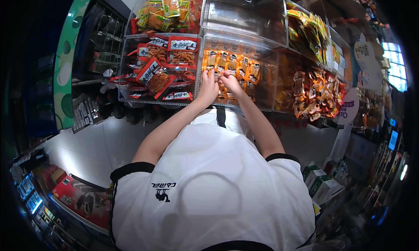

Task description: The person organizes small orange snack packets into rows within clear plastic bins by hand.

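Note:
Both my hands reach into a clear plastic bin [266,87] holding small orange snack packets [232,62]. Several of these packets stand side by side in a row, with more lying lower down, partly hidden by my hands. My left hand [209,89] is at the bin's left side, its fingers stretched over the leftmost packets. Close beside it, my right hand [231,84] has its fingers bent, fingertips at the lower ends of the packets. Whether either hand grips a packet is hidden.
Left of my hands, another bin holds red-edged snack bags [182,56]. Behind it are yellow-green packets [170,5]. A clear compartment [244,15] lies behind the orange packets. To the right is a heap of orange-red wrapped snacks [316,95]. A red box [81,198] stands lower left.

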`<move>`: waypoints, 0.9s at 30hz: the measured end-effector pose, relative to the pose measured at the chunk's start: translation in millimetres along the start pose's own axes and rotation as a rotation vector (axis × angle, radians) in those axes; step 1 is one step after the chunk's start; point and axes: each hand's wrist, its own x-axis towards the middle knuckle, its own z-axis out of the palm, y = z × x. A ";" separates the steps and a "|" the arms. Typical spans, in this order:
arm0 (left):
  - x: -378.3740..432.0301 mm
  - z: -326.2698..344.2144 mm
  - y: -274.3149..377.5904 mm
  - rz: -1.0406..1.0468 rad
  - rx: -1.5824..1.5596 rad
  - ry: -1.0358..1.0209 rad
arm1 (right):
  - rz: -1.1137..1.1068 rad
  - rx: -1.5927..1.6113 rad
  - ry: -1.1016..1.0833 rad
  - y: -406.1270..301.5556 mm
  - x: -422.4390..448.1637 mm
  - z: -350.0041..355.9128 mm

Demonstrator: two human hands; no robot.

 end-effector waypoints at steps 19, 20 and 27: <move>3.4 5.8 -10.4 -0.129 0.132 -0.529 | -0.006 -0.446 0.157 -5.3 1.3 29.2; 3.3 7.5 -12.1 -0.105 0.143 -0.545 | 0.007 -0.376 0.118 10.5 11.3 23.9; 7.5 3.7 -8.9 -0.061 0.280 -0.767 | -0.008 -0.269 0.102 -9.6 -4.2 18.9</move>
